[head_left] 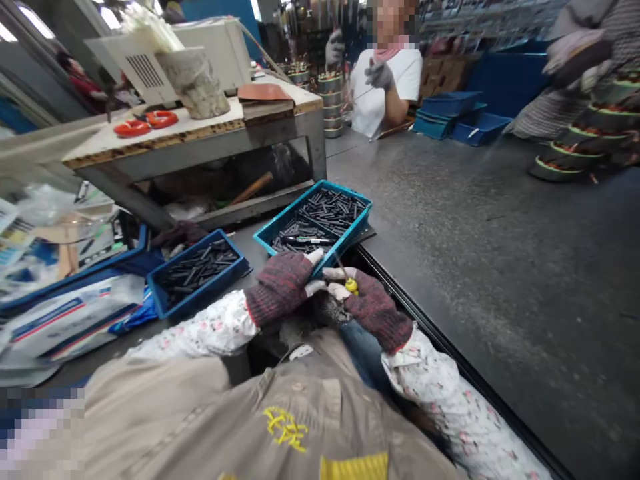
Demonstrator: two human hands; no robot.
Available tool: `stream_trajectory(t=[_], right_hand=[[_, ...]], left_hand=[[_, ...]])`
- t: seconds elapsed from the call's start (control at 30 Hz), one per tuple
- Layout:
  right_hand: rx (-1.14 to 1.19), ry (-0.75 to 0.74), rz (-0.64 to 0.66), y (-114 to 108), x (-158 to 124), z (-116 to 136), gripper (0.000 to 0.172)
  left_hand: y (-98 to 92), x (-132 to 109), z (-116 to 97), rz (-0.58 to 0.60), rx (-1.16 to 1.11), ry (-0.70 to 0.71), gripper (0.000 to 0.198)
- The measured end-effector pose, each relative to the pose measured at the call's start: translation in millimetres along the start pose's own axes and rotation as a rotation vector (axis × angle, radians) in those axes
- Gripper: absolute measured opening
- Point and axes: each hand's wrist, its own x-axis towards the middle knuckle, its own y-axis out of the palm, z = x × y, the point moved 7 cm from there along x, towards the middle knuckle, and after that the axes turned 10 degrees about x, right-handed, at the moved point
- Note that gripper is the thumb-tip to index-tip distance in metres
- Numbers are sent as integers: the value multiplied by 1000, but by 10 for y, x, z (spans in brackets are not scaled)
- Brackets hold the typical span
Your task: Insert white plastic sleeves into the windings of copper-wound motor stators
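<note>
Both my hands wear dark red knit gloves with white fingertips and meet just in front of my body. My left hand (283, 283) is curled, its fingertips pinched against those of the right. My right hand (367, 301) grips a small tool with a yellow handle (351, 285) and a thin metal shaft pointing up. Whatever lies under the fingers is hidden. Just beyond the hands stands a teal tray (280, 230) full of short black rods, with a pen lying among them.
A blue tray (155, 293) of black rods sits to the left, beside plastic bags. A raised bench (200, 133) carries a bucket and red rings. A broad grey table (475, 233) stretches right. A gloved person (387, 83) works at the far end; stacked coils (575, 143) lie far right.
</note>
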Motion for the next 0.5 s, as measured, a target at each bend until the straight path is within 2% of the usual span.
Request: stream_trajectory(t=[0.07,0.17,0.23,0.3,0.4,0.5], right_hand=[[29,-11,-85,-185,-46,82,39],[9,-35,-217,-568,-161,194,40],[4,-13,-330,-901,-271,202,43],[29,36,-482,-1290,-414,153,46],[57,86,-737,-1885,-680,45,48],[-48,98,-918,-2336,-927,-45,52]], left_hand=[[54,12,128,56,61,-53,51],[92,-18,534,110,118,-188,42],[98,-71,828,118,164,-287,42],[118,-115,1004,141,197,-321,42],[159,-137,1046,182,228,-340,43],[191,-74,937,161,228,-365,45]])
